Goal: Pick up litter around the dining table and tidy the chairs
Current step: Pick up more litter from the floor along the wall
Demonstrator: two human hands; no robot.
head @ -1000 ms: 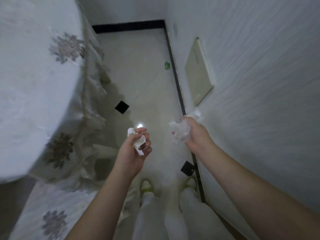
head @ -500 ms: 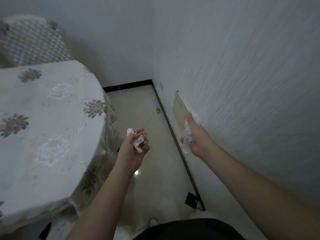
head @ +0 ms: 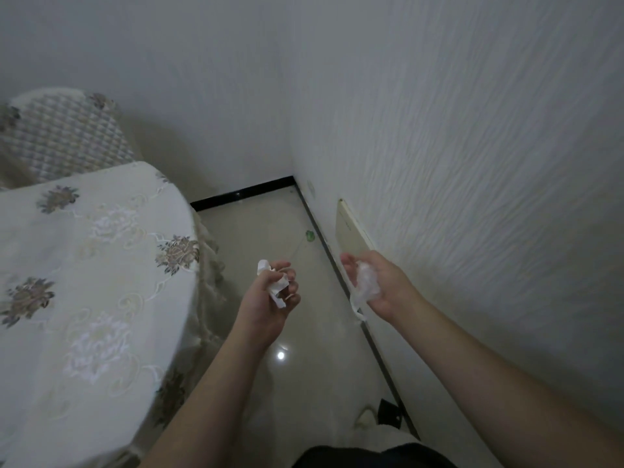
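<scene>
My left hand [head: 266,300] is closed around a crumpled scrap of white paper [head: 276,286] that sticks out above and below my fingers. My right hand [head: 378,282] holds a bunch of crumpled clear plastic [head: 364,285], with a strip trailing down below the palm. Both hands are raised in front of me over the narrow strip of floor between the dining table [head: 84,271] and the wall. A small green piece of litter [head: 309,236] lies on the floor farther ahead, near the skirting. A chair [head: 67,136] with a quilted cover stands behind the table.
The table wears an embroidered floral cloth hanging down at its edge. A beige flat panel [head: 351,231] leans against the textured right wall. Black skirting [head: 243,194] runs along the far wall, and a black tile inset [head: 390,412] shows near my feet.
The view has lifted from the floor toward the room's corner, bringing the chair into sight. My right hand has turned palm up with the plastic; the left hand keeps its paper.
</scene>
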